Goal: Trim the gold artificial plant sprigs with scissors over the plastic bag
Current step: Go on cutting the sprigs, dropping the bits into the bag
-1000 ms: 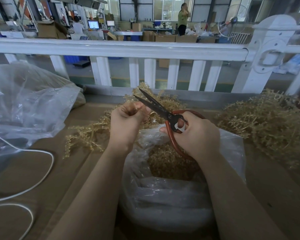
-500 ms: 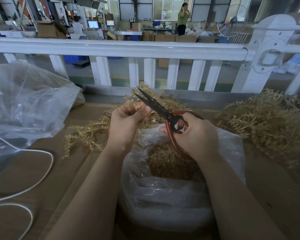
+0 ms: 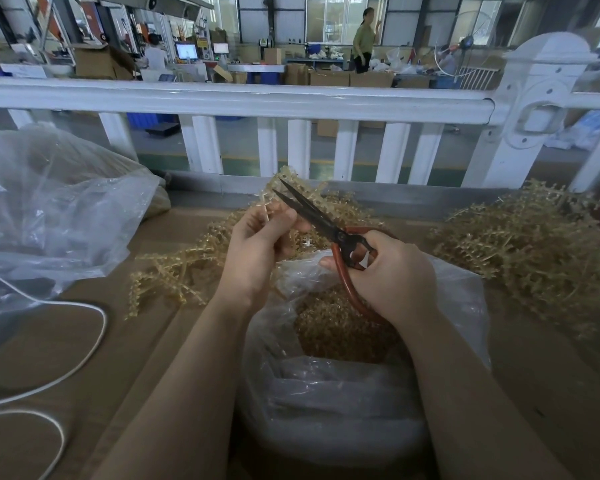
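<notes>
1. Nearest us, the plastic bag (image 3: 343, 403) sits open between our forearms, gold trimmings (image 3: 340, 327) inside.
2. Above it, our right hand (image 3: 392, 275) grips the scissors (image 3: 326, 226) by the red handles, blades slightly parted.
3. Our left hand (image 3: 257, 251) pinches a sprig (image 3: 264, 206); its stem rises just left of the blades, apparently untouched.
4. Our thumb lies close beside the lower blade, so a hasty close could nick it.
5. Farther back, pieces cut there may miss the bag and land among the uncut sprigs (image 3: 527, 244).
</notes>
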{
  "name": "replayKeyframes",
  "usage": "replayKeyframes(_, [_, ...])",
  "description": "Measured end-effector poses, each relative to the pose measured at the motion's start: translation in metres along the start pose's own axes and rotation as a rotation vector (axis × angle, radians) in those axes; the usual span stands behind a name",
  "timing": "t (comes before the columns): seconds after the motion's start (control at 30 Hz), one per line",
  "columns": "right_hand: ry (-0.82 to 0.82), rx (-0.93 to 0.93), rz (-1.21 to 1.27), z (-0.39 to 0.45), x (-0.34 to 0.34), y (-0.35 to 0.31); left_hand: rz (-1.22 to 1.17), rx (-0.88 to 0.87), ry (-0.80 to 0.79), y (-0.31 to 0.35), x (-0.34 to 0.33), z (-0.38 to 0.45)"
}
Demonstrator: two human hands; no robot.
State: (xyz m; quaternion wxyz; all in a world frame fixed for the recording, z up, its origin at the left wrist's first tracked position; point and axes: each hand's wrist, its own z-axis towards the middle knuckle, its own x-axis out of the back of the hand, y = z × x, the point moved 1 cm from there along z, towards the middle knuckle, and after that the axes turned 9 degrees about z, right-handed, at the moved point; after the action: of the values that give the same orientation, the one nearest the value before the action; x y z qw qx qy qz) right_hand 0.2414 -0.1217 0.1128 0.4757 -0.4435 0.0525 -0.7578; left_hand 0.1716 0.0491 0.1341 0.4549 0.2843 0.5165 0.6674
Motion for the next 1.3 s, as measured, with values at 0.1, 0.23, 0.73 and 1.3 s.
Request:
replayKeyframes(0.1, [-0.003,0.001,0.015,-0.0008,-0.0001,-0.0001,-0.005,-0.025,0.02,0.0006,0.0005,0.0002])
replayKeyframes(0.23, [0.006,-0.002,0.032,-0.0016,0.0013,-0.0012,-0.033,0.009,0.043,-0.0037,0.0027,0.0021])
replayKeyframes(0.73, [0.003,0.071,-0.036,0.0007,0.0039,0.0012,-0.065,0.054,0.011,-0.0044,0.0042,0.0016])
replayKeyframes(1.3, [0.084,0.119,-0.057,0.0001,0.0051,-0.0037,-0.08,0.101,-0.041,-0.0009,-0.0017,-0.0011])
